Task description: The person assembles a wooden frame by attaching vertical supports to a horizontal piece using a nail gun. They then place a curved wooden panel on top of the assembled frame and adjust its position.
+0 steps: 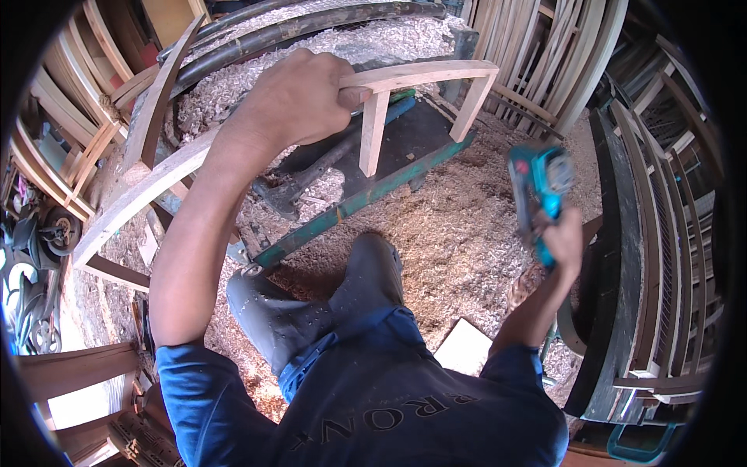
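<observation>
My left hand (299, 97) is closed around the upper rail of a curved pale wooden frame (424, 74). Short legs drop from the rail, two of them to the right of my fist, over a dark bench with a green edge (366, 199). The rail's other end curves down to the left behind my forearm. Out to the right, apart from the frame, my right hand (566, 237) is wrapped round the handle of a teal power planer (551, 177). Motion blurs the planer, and its underside cannot be made out.
Wood shavings (459, 226) cover the floor and the bench's far side. A hammer-like tool (299, 187) lies on the bench. Wooden strips (545, 54) lean at the back right; slatted curved frames (661, 233) stand at right. A pale board (464, 346) lies near my right elbow.
</observation>
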A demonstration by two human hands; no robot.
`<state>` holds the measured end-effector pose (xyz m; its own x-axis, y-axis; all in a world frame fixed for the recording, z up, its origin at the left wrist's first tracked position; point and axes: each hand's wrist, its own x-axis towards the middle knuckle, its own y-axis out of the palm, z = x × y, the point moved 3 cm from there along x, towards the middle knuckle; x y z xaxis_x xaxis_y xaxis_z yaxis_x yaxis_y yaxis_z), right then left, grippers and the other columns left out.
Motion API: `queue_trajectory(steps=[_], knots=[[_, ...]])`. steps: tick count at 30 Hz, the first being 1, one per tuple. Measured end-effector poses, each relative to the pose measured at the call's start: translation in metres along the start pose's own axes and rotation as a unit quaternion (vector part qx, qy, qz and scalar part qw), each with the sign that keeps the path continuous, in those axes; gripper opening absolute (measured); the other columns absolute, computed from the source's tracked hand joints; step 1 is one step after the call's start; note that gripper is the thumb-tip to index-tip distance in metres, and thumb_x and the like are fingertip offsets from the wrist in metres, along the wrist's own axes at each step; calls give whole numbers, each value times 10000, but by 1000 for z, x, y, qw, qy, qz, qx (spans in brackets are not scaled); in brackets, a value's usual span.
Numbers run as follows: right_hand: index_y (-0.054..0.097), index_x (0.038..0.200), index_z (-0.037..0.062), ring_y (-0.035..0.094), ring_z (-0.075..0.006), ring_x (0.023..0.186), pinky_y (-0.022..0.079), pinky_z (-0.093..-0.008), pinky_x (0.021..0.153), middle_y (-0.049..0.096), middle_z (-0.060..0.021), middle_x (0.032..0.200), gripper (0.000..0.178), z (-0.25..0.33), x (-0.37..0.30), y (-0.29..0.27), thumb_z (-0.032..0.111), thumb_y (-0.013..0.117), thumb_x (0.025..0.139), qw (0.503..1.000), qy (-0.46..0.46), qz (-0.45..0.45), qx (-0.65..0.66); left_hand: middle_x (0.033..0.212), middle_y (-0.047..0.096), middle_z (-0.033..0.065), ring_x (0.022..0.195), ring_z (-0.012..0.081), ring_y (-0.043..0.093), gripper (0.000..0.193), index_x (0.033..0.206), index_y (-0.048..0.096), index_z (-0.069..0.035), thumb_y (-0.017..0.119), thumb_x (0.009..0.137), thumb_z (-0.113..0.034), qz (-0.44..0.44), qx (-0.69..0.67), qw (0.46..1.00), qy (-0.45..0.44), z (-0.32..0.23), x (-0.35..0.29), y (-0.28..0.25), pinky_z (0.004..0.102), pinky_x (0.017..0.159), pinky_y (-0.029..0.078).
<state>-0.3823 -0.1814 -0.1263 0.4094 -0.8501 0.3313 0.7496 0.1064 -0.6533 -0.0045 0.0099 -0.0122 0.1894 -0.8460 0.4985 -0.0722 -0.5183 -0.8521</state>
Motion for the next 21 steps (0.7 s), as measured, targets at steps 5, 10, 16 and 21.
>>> queue_trajectory(steps=[5, 10, 16, 21], knots=[[669, 983, -6, 540, -90, 507, 434, -236, 493, 595, -24, 662, 235, 141, 69, -91, 181, 743, 861, 986, -138, 17, 96, 907, 703, 259, 910, 460, 665, 296, 1036, 742, -18, 653, 938, -282, -1, 11, 1000, 15, 1, -2, -3, 511, 874, 512], [673, 1009, -1, 465, -81, 410, 372, -236, 387, 579, -12, 630, 325, 247, 137, -81, 288, 775, 900, 943, -160, 285, 66, 932, 703, 259, 948, 461, 652, 331, 1053, 738, -14, 643, 947, -314, 3, 13, 1000, 24, -1, -2, -6, 510, 888, 505], [670, 875, 24, 508, -116, 453, 387, -271, 393, 553, -23, 624, 168, 327, 149, -23, 132, 796, 846, 880, -95, 456, -87, 1031, 705, 239, 1047, 440, 634, 376, 1072, 734, -24, 611, 960, -361, 14, 37, 999, -27, -3, -3, -5, 510, 949, 477], [665, 880, 39, 506, -113, 452, 387, -267, 397, 548, -8, 626, 163, 336, 157, -9, 140, 789, 851, 876, -57, 469, -94, 1025, 716, 231, 1066, 422, 644, 360, 1083, 742, -42, 621, 955, -356, 27, 28, 998, -42, -3, -3, -3, 503, 972, 479]])
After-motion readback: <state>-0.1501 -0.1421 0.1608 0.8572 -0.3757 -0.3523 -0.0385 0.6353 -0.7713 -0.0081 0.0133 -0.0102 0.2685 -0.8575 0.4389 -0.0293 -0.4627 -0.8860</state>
